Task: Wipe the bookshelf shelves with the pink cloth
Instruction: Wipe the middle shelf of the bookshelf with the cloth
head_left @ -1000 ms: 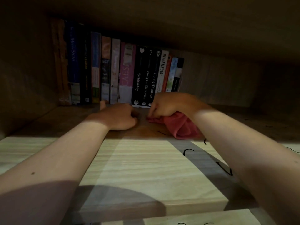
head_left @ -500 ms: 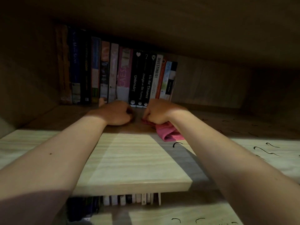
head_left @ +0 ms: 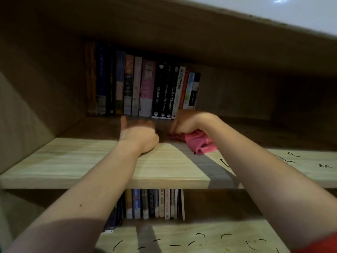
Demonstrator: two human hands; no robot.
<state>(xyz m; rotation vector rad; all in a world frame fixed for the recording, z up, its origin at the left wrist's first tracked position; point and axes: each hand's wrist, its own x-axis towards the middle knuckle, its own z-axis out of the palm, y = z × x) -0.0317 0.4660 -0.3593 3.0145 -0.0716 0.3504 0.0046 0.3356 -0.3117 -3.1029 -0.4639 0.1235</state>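
A person reaches both bare arms into a pale wood-grain bookshelf. The right hand (head_left: 186, 123) is far back on the upper light-wood shelf board (head_left: 73, 161), just in front of a row of upright paperback books (head_left: 145, 88). Its grip is clamped on a crumpled pink cloth (head_left: 198, 143): the fingers curl down over the front of the fabric and press it onto the board. The rest of the cloth bunches out under the wrist towards the shelf's lit front part.

The left hand (head_left: 138, 133) rests on the same board just beside the right hand, with a narrow shadowed gap between them. Its thumb stands up, away from the fingers. The fingers are blurred but look loosely bent. Its grip is apart and holds nothing.

The books stand spine-out against the back panel, left of centre. Among them are several black spines and one pink one. The space to their right is in deep shadow. Short curved black marks (head_left: 226, 163) dot the upper board to the right of the cloth.

Below, a second row of books (head_left: 155, 203) stands on the lower light-wood shelf board (head_left: 182, 227), whose front also carries black marks. A strip of red sleeve (head_left: 319, 245) shows at the bottom right corner, and a white wall (head_left: 291, 11) shows above the bookshelf's top panel.
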